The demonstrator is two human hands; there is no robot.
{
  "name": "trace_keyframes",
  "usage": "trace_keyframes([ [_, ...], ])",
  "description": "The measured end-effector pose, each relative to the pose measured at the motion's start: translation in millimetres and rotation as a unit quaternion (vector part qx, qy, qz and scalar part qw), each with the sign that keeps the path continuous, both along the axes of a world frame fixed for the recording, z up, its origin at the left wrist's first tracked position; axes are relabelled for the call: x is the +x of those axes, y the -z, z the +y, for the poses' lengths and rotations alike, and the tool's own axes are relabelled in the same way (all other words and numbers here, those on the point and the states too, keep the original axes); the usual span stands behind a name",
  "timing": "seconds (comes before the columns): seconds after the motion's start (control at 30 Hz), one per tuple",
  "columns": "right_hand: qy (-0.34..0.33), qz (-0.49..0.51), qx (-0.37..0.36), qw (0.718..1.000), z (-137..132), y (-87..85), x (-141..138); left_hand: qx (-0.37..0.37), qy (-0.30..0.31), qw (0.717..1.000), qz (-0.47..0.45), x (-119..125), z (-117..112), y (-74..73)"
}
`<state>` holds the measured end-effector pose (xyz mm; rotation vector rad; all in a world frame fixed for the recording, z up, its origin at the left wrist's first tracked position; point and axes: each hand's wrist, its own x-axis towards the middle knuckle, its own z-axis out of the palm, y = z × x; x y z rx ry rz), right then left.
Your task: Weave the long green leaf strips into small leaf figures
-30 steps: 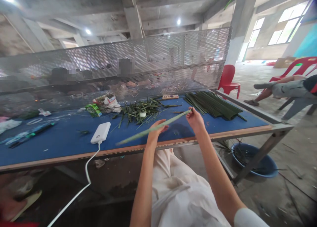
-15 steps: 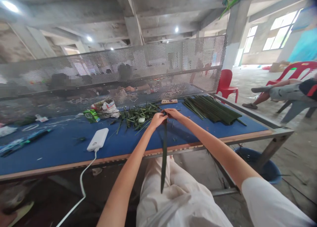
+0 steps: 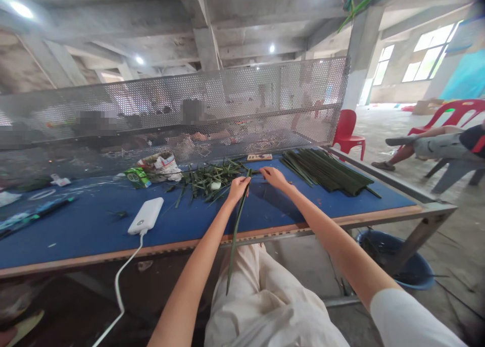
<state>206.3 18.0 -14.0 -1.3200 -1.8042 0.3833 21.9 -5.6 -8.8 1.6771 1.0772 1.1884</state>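
My left hand (image 3: 239,188) is closed on a long green leaf strip (image 3: 235,231). The strip's tip sticks up a little above the fingers, and its long end hangs past the table's front edge over my lap. Just to the right, my right hand (image 3: 274,178) is apart from the strip, with its fingers pinched together. What sits in that pinch, if anything, is too small to make out. Behind my left hand lies a heap of short green leaf scraps (image 3: 212,178). To the right, long dark green leaf strips (image 3: 329,171) lie in a flat bundle.
On the blue tabletop (image 3: 94,236) are a white power bank (image 3: 146,215) with a cable, a green packet (image 3: 137,177) and a small pale box (image 3: 259,157). A perforated metal screen (image 3: 242,109) stands behind. A blue basin (image 3: 413,271) is under the right end; a person (image 3: 432,142) sits beyond.
My hands have moved apart, the right one going right and away from the strip. The strip stays in my left hand, and its hanging end has swung to the left.
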Motion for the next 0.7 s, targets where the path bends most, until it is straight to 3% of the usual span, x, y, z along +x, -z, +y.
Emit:
trace_keyframes([
  [0.07, 0.094, -0.141, 0.025, 0.985, -8, -4.8, 13, 0.001, -0.016, 1.0, -0.015, -7, 4, -1.7],
  [0.17, 0.084, -0.274, -0.015, 0.958, -17, -10.1, 27, -0.021, -0.045, 0.998, -0.034, -12, 10, -0.9],
  [0.3, 0.063, -0.338, -0.065, 0.937, -22, -12.5, 26, -0.049, -0.058, 0.997, -0.032, -11, 11, 3.2],
  [0.4, 0.073, -0.335, -0.057, 0.937, -23, -10.2, 19, -0.049, -0.051, 0.997, -0.024, -10, 10, 5.0],
  [0.5, 0.095, -0.295, -0.038, 0.95, -23, -6.4, 10, -0.048, -0.052, 0.997, -0.02, -9, 8, 5.3],
  [0.57, 0.101, -0.207, -0.019, 0.973, -21, -4.2, 3, -0.049, -0.051, 0.997, -0.016, -9, 7, 5.2],
  [0.63, 0.049, -0.078, -0.019, 0.996, -19, -2.4, -5, -0.047, -0.049, 0.998, -0.013, -9, 7, 5.1],
  [0.7, -0.042, 0.05, -0.054, 0.996, -16, -0.8, -12, -0.044, -0.047, 0.998, -0.009, -8, 6, 5.1],
])
